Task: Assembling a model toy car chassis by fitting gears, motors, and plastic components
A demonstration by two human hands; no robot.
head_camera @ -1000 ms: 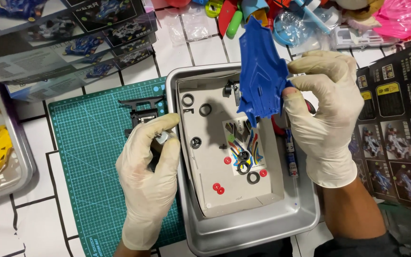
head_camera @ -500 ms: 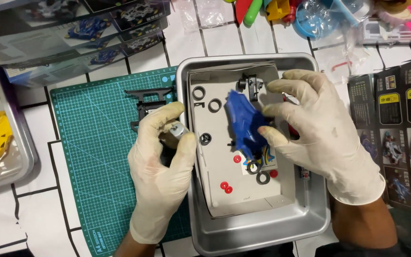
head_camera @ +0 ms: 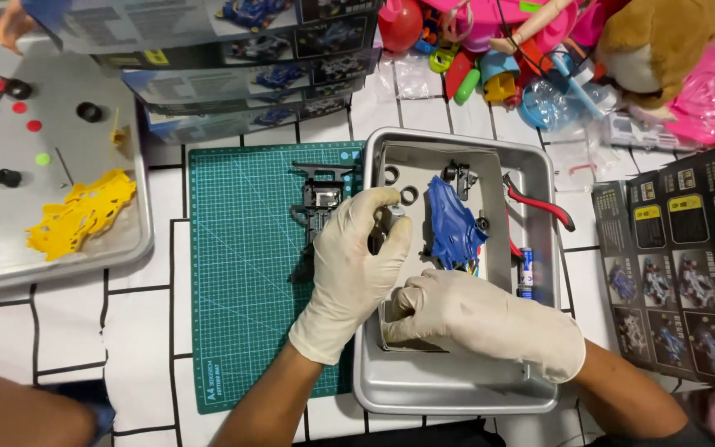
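Gloved hands over the metal tray, small part pinched in the left.

The left hand (head_camera: pixel 356 261) grips a small grey part (head_camera: pixel 392 217), perhaps a motor; the right hand (head_camera: pixel 477 319) curls loosely, apparently empty. The blue car body (head_camera: pixel 450 223) lies just beyond both, long axis pointing away, inside the metal tray (head_camera: pixel 457 389).

Right hand (head_camera: pixel 482 319) hides tray (head_camera: pixel 457 389) contents; left fingers' (head_camera: pixel 386 217) part unclear.
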